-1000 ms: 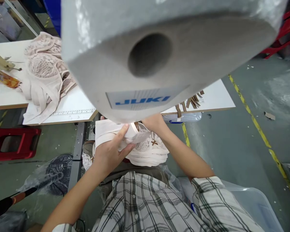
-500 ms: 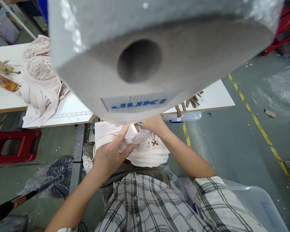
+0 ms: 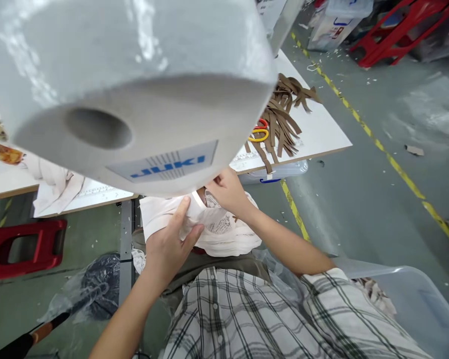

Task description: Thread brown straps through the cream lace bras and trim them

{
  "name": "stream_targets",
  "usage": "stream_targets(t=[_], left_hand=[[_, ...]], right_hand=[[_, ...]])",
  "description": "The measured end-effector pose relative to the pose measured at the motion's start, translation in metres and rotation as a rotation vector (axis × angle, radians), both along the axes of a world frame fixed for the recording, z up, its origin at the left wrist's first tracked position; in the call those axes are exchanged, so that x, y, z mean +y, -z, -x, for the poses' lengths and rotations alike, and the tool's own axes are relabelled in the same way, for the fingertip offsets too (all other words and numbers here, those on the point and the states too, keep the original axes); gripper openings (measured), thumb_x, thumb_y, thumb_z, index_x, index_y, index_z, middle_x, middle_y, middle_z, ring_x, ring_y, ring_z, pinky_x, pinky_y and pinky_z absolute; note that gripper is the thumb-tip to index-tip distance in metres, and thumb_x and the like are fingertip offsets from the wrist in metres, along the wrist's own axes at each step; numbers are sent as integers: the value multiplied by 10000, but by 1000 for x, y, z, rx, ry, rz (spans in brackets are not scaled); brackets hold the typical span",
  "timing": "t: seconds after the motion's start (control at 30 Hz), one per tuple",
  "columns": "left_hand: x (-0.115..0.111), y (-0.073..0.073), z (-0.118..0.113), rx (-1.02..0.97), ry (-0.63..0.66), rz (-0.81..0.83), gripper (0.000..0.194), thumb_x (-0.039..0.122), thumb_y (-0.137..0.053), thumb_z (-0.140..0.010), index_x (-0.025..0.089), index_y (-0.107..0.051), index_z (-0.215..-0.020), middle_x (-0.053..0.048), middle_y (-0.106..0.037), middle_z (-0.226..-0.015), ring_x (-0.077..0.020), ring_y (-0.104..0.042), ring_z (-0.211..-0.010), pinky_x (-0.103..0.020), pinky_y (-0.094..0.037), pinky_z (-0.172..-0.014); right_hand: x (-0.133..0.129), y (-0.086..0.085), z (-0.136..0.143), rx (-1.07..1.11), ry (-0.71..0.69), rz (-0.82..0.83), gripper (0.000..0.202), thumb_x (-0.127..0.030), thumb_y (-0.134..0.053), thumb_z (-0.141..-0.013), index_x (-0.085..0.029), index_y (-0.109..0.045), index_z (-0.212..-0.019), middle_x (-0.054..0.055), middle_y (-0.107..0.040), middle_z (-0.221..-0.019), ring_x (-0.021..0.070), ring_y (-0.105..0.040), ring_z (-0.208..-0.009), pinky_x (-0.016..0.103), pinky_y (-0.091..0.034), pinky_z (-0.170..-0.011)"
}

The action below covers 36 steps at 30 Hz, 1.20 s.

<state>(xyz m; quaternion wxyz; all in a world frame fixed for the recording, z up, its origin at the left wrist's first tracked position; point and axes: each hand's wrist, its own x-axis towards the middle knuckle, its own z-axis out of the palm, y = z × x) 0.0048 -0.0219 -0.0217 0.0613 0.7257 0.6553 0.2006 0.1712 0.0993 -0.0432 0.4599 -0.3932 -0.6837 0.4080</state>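
Note:
A white lace garment (image 3: 219, 224) with a small brown bow lies over my lap, below the grey JUKI machine head (image 3: 164, 114). My left hand (image 3: 170, 244) holds its white band, thumb and forefinger pressing on the fabric. At the upper edge of the lace, my right hand (image 3: 228, 192) has its fingers bent together on the garment, close under the machine head. Those fingertips are partly hidden. A sliver of brown material shows between the two hands. The needle area is out of sight behind the machine head.
Brown strips (image 3: 280, 124) and scissors with red and yellow handles (image 3: 260, 132) lie on the white table (image 3: 322, 134). More pale garments (image 3: 56, 182) are at the left. A red stool (image 3: 24, 247) stands lower left; a clear bin (image 3: 411, 299) is at lower right.
The view has turned, so the machine head sits further left and the brown strips and scissors show. My right hand's fingers have come into view; my left hand keeps its hold on the garment.

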Motion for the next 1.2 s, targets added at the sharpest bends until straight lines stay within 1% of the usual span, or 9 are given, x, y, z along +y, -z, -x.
stream_targets(t=[0.1, 0.3, 0.47, 0.6, 0.77, 0.87, 0.97, 1.07, 1.2], left_hand=[[-2, 0, 0, 4, 7, -17, 553, 512, -593, -925, 206, -569, -1385, 38, -677, -590, -71, -470, -362, -207, -299, -427], [-3, 0, -3, -38, -5, -83, 529, 482, -612, -919, 193, -579, -1362, -19, -766, -798, -83, -586, -459, -194, -364, -460], [-5, -2, -5, -35, -37, -47, 543, 497, -607, -914, 166, -593, -1345, 25, -692, -592, -67, -469, -351, -189, -332, -432], [-4, -5, -6, -22, -65, -49, 536, 489, -611, -908, 173, -593, -1341, -48, -782, -859, -79, -533, -416, -197, -392, -467], [-2, -7, -8, -53, -86, -19, 522, 462, -615, -908, 184, -588, -1349, -107, -752, -1140, -88, -573, -461, -219, -464, -514], [-2, -7, -8, -68, -103, -1, 543, 463, -621, -903, 187, -573, -1369, -114, -736, -1182, -124, -648, -561, -231, -484, -528], [-1, -6, -8, -72, -117, 13, 558, 469, -622, -902, 183, -565, -1378, -119, -742, -1162, -186, -720, -755, -257, -534, -609], [0, -6, -8, -69, -114, 7, 567, 477, -624, -900, 175, -567, -1376, -131, -735, -1174, -225, -729, -882, -299, -569, -699], [1, -8, -9, -103, -110, -6, 564, 478, -615, -906, 178, -560, -1380, -152, -671, -1302, -252, -711, -1008, -348, -587, -790]], right_hand=[[-20, 4, -14, 128, 36, 48, 149, -354, -563, -959, -234, -571, -1047, 51, -601, -1053, 165, -608, -916, 317, -512, -840], [-50, 7, -28, 6, -19, -27, 185, -352, -664, -903, -236, -584, -1024, 45, -605, -1015, 182, -603, -948, 322, -504, -826], [-56, 9, -23, -15, -57, -69, 203, -379, -651, -912, -225, -577, -1023, 50, -611, -1008, 182, -588, -927, 335, -492, -832], [-56, 8, -21, -38, -41, -112, 210, -399, -635, -920, -214, -576, -999, 47, -620, -957, 186, -582, -900, 339, -473, -826], [-56, 6, -23, -56, -42, -112, 212, -405, -622, -926, -209, -580, -993, 43, -627, -930, 181, -588, -871, 322, -455, -786], [-55, 7, -23, -28, -53, -96, 219, -409, -616, -929, -204, -580, -998, 37, -619, -918, 171, -583, -858, 309, -450, -774], [-55, 7, -24, 12, -70, -64, 219, -409, -606, -933, -201, -574, -993, 34, -613, -913, 166, -579, -852, 301, -454, -774], [-54, 7, -24, 42, -80, -18, 214, -400, -607, -930, -199, -569, -991, 38, -613, -923, 167, -583, -865, 291, -458, -759], [-55, 7, -25, 72, -98, 23, 216, -392, -619, -921, -204, -578, -1017, 47, -623, -966, 171, -591, -892, 284, -468, -751]])
